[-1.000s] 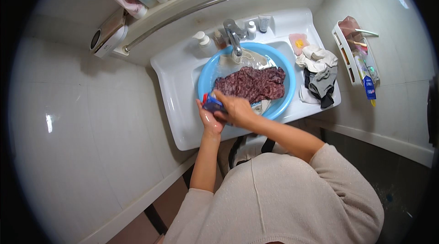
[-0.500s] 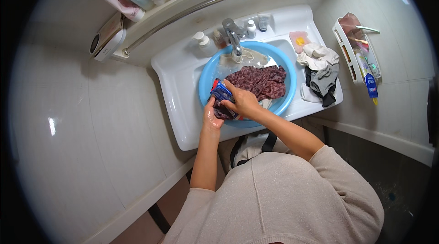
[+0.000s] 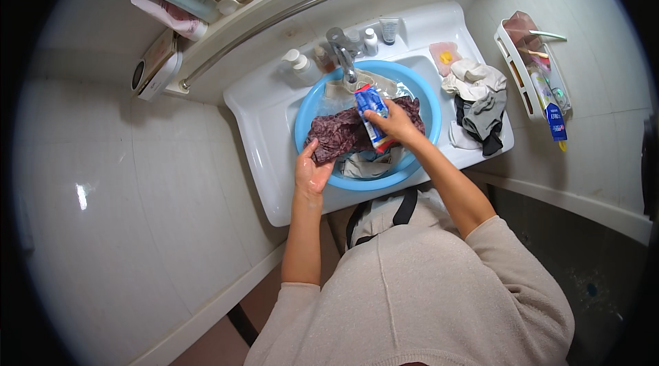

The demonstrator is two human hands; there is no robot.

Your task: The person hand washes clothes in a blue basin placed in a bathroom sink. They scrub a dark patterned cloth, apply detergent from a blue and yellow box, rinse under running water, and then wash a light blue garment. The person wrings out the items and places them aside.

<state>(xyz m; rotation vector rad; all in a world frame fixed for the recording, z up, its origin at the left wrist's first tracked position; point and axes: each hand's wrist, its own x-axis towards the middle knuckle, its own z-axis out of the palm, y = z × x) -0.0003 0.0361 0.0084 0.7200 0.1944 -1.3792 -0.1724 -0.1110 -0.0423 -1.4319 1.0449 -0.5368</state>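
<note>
The basin (image 3: 305, 113) sits in the sink, under the tap (image 3: 341, 50). Inside it lies the dark cloth (image 3: 340, 134), bunched and seemingly wet. The right hand (image 3: 395, 126) is closed around a blue pouch (image 3: 371, 111) held over the cloth; the left hand (image 3: 310, 172) lies open on the basin's near rim, touching the cloth. Washing looks barely begun: more laundry (image 3: 478, 102) waits right of the basin.

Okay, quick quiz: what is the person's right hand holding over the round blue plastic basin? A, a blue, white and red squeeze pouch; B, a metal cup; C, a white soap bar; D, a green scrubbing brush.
A: the right hand grips a blue, white and red squeeze pouch above the dark patterned cloth in the round blue plastic basin.
</note>
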